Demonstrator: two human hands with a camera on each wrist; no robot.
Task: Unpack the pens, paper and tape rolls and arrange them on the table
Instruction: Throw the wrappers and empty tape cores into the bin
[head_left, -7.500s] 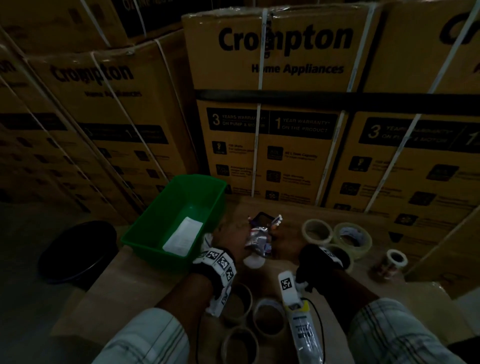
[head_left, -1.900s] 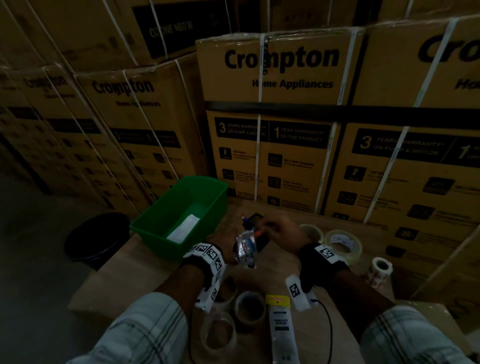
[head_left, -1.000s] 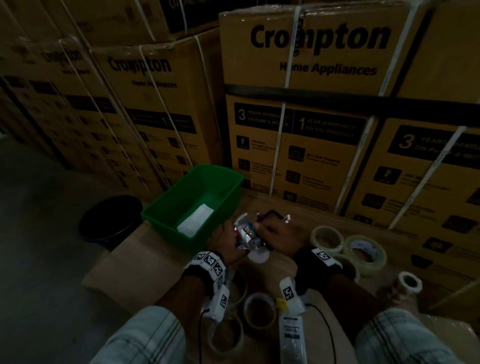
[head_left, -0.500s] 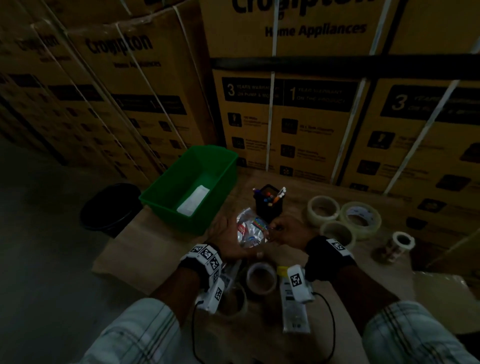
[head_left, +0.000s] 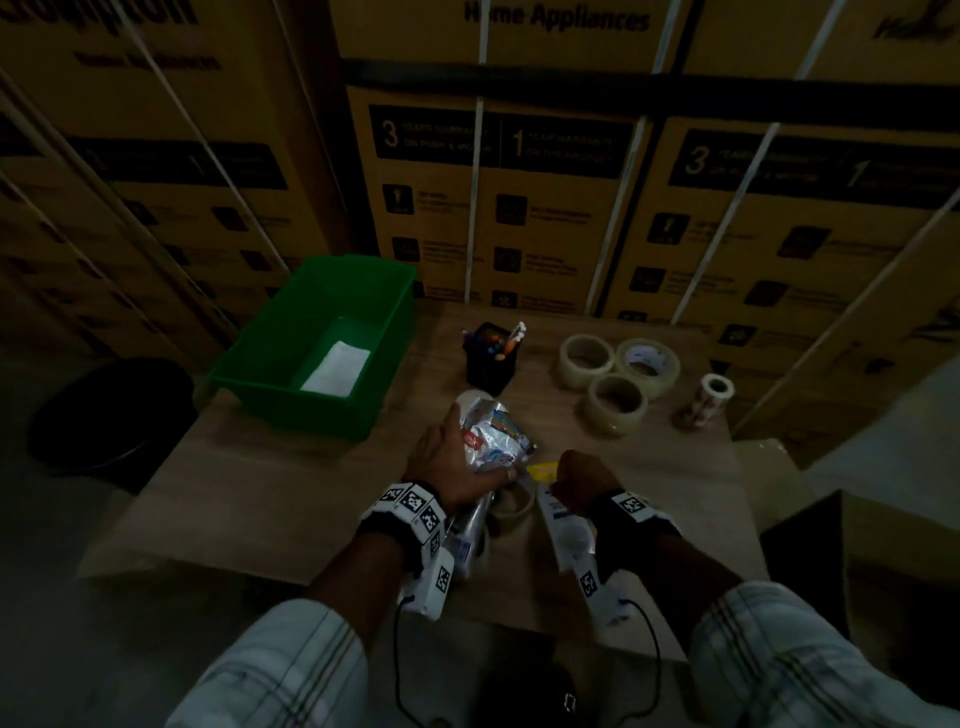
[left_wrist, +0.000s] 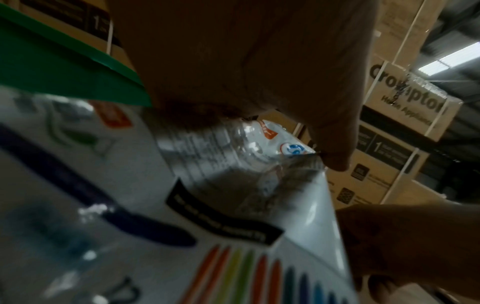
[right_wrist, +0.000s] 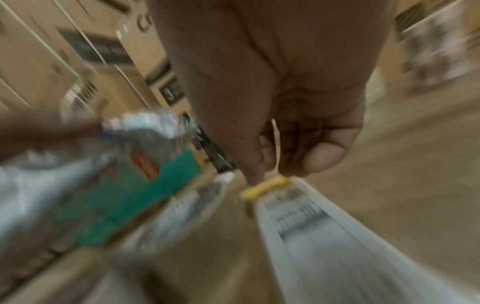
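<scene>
1. A wooden table (head_left: 291, 483) stands against stacked brown cartons (head_left: 519, 218) in a dim storeroom; a dark round bin (head_left: 109, 410) sits on the floor to its left.
2. A green tub (head_left: 270, 358) holding white paper (head_left: 336, 368) is at the table's far left; a black pen cup (head_left: 491, 358) and three tape rolls (head_left: 615, 374) stand further right.
3. The left hand (head_left: 447, 462) grips a crumpled pen wrapper (head_left: 493, 436) above the table's middle.
4. The right hand (head_left: 579, 480) is curled just over a long white pack (head_left: 563, 530), which lies near-to-far, yellow end away; whether it pinches anything I cannot tell.

Glossy against matt
We note a crinkled shiny plastic wrapper (head_left: 496, 441), a smooth green plastic bin (head_left: 270, 358), and a matt wood-grain worktop (head_left: 291, 483).
</scene>
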